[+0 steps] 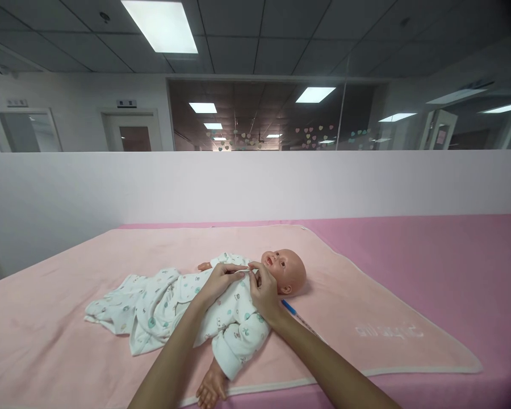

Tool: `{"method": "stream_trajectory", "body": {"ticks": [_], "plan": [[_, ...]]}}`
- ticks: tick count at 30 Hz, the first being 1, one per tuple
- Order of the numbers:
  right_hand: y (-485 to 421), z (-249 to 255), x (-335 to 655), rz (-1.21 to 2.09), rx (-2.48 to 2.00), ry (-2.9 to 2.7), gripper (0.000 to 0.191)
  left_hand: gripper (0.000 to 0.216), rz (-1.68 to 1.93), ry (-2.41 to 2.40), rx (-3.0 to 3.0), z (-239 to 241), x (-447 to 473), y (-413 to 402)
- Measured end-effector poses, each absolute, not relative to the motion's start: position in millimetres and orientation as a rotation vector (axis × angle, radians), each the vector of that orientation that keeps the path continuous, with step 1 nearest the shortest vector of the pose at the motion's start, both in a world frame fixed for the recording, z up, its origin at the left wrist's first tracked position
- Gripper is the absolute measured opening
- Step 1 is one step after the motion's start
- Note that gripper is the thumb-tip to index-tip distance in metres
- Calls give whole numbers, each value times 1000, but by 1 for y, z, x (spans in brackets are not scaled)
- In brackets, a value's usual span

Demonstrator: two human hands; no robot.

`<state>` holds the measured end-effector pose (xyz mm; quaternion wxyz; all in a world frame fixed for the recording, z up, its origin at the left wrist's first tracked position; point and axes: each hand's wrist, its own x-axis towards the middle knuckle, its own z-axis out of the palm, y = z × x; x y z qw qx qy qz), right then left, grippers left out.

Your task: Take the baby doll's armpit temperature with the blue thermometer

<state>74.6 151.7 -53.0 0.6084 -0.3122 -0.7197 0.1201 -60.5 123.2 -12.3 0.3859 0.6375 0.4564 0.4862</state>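
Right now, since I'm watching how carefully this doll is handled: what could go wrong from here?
Two things, perhaps. The left hand and right hand are at the neckline of the patterned outfit, close to the doll's chin, so a tug might drag fabric against it. The blue-ended stick lies on the blanket beside the right forearm, which could nudge it.

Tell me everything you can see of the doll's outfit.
The outfit is white, soft-looking fabric with small green and dark prints. Long sleeves cover the arms of the doll, lying on its back on the pink blanket; the rumpled lower part spreads toward the picture's left. The left hand and right hand pinch it near the neck; any fastening is unclear.
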Motion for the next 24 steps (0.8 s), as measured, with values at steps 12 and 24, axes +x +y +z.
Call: {"method": "stream_trajectory", "body": {"ticks": [12,24], "plan": [[149,-52,75,262,-706,-1654,16,36,1246,1191,1730,-16,-60,125],[150,-52,75,267,-704,-1671,17,33,1259,1210,1800,-17,-58,125]]}}
